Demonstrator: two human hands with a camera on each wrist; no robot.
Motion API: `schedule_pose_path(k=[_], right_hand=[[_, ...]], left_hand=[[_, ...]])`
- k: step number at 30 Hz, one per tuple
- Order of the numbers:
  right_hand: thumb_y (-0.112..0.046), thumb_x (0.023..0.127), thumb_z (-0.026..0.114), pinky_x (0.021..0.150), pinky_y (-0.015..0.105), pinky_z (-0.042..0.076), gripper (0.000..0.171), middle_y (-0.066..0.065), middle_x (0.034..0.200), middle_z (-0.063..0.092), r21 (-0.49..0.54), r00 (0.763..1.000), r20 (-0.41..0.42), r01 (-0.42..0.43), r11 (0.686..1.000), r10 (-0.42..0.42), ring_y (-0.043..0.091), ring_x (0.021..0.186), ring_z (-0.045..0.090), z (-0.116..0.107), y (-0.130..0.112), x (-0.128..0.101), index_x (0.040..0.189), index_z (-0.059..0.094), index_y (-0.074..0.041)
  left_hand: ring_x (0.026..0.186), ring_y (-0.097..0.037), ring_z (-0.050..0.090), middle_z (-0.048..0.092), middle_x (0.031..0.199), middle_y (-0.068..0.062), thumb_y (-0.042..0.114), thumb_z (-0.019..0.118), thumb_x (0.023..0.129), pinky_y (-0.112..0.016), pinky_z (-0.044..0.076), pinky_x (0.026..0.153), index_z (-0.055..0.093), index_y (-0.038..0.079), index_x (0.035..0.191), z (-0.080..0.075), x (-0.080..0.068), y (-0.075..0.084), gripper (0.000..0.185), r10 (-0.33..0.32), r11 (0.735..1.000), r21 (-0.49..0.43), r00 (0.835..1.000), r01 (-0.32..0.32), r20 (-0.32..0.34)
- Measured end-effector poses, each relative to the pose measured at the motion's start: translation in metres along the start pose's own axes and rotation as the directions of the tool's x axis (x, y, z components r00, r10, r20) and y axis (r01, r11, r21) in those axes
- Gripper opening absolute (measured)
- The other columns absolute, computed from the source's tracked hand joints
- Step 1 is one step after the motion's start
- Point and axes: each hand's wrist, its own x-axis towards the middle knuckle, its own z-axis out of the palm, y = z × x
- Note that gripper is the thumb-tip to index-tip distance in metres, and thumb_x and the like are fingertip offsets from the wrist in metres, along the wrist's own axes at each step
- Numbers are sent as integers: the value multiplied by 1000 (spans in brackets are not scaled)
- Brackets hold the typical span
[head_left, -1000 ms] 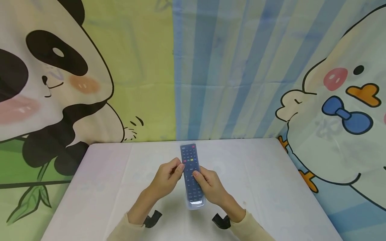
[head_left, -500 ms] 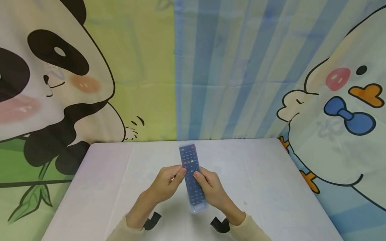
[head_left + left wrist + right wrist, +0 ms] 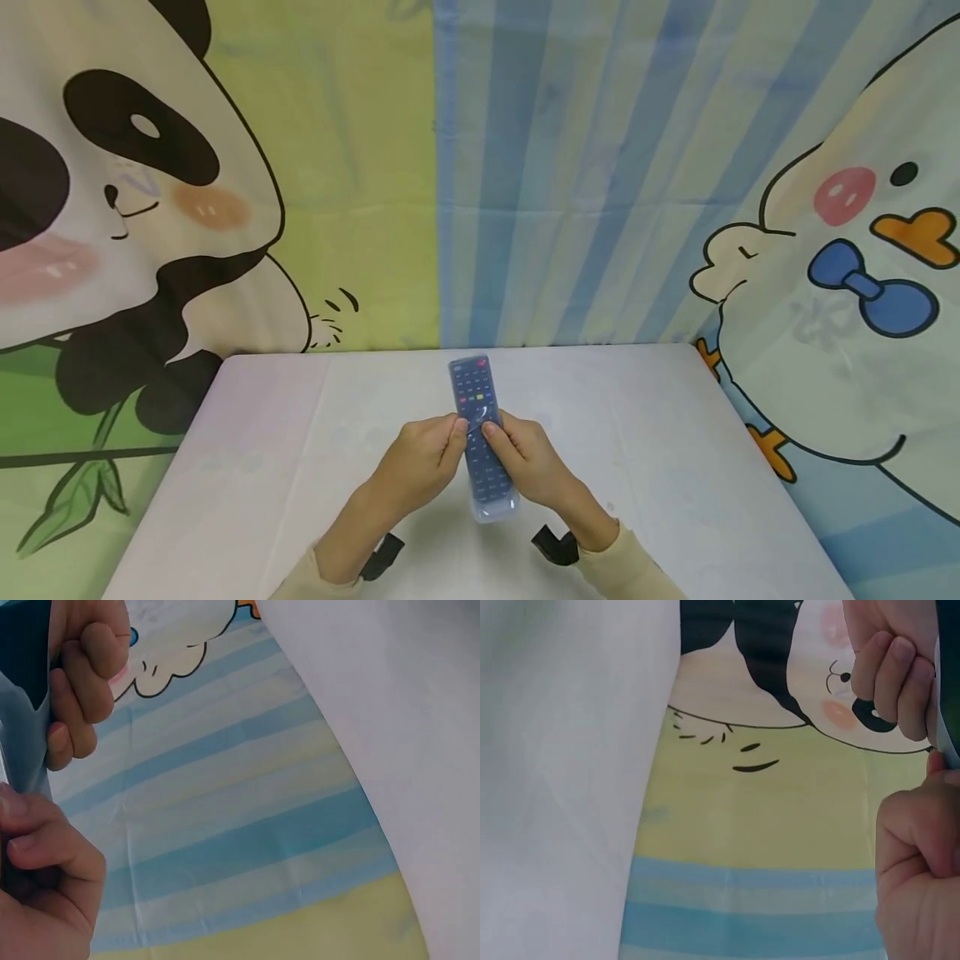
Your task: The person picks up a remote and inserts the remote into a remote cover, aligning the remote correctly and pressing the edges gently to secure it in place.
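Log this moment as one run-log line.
remote: in clear sleeve, held above white table | left hand: gripping left edge | right hand: gripping right edge

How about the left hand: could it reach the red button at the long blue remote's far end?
Probably yes: the left hand holds the remote nearby, nothing between, though a clear plastic sleeve may cover the button.

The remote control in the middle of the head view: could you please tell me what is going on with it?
Someone holds the remote control over the white table. The left grip pinches one long side and the right grip holds the other, both near the middle. It is in a clear cover, which extends past its near end.
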Motion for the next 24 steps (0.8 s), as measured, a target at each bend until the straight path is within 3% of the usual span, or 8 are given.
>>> schedule_pose_path(k=[4,8,10,15,17,20,22,24], right_hand=[[-1,106,41,57,28,56,20,7,84,67,-47,996,90,-3,999,8,8,67,63,-6,-1,-1,113,60,2],[-3,107,40,58,25,55,22,5,84,65,-73,985,171,14,997,-1,6,67,61,-11,-4,-2,117,59,0],[-3,107,39,58,24,54,23,5,85,64,-85,980,199,33,996,-16,5,68,60,-12,-6,-1,120,58,0],[-5,108,38,62,23,54,28,6,90,65,-112,966,255,59,992,-29,5,72,61,-14,-7,-2,129,55,1],[-5,109,37,63,22,54,27,5,89,65,-113,962,273,59,992,-26,5,73,61,-14,-8,-3,128,56,0],[-5,108,39,61,21,54,23,2,85,64,-100,964,264,67,993,-39,4,71,60,-12,-9,-3,119,59,-3],[-4,106,45,55,20,50,16,-1,76,60,-91,976,209,78,993,-57,2,65,56,-8,-10,-3,105,61,-6],[-3,102,54,48,18,43,16,-4,67,52,-83,989,125,91,992,-80,0,58,48,-5,-10,-2,89,59,-10]], left_hand=[[44,3,33,36,50,17,17,45,108,-18,31,40,52,19,58,-5,6,5,50,-151,984,-90,987,156,61],[34,-1,37,42,40,13,32,46,109,-21,27,35,49,17,45,-9,11,6,66,-303,889,-297,934,348,188],[31,-5,39,42,38,8,35,48,107,-21,26,33,49,13,43,-12,12,6,68,-329,847,-350,912,399,243],[28,-10,35,40,36,3,39,52,105,-22,25,31,48,6,43,-17,16,4,71,-340,788,-389,864,478,372],[28,-10,34,39,37,4,39,51,106,-22,25,31,58,4,51,-18,17,1,65,-322,757,-418,844,501,428],[30,-8,34,40,39,5,31,45,109,-22,25,31,70,2,71,-19,16,-6,54,-241,734,-485,850,475,468],[30,-6,34,40,40,5,24,42,110,-22,25,31,74,2,84,-19,14,-11,46,-176,731,-537,877,421,448],[30,-6,34,41,39,1,18,41,110,-22,25,29,74,0,85,-20,12,-16,45,-119,734,-579,906,355,405]])
